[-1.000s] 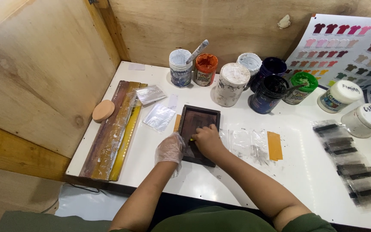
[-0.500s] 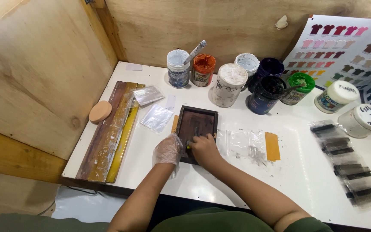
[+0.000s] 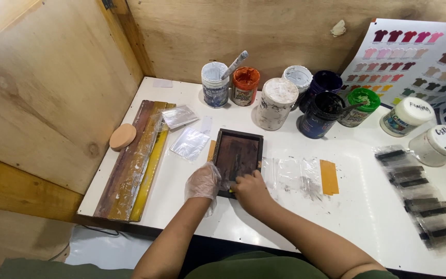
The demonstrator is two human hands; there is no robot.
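Observation:
A small dark wooden screen frame point(image 3: 237, 152) lies flat on the white table point(image 3: 367, 217). My left hand point(image 3: 202, 182), in a thin clear glove, presses on the frame's near left corner. My bare right hand point(image 3: 251, 190) sits at the frame's near edge with its fingers curled. A small yellowish scraper tip point(image 3: 231, 190) peeks out under those fingers. Clear film point(image 3: 295, 173) and an orange strip point(image 3: 329, 176) lie just right of the frame.
Several ink jars stand behind the frame, among them an orange one point(image 3: 245, 82), a black one point(image 3: 323, 111) and a green one point(image 3: 360, 103). Long wooden squeegees point(image 3: 135, 160) and a round tan pad point(image 3: 123, 137) lie at the left. Printed black strips point(image 3: 419, 196) lie at the right, below a colour chart point(image 3: 414, 57).
My right hand has drawn back from the middle of the screen to its near edge. The gloved left hand has stayed at the near left corner.

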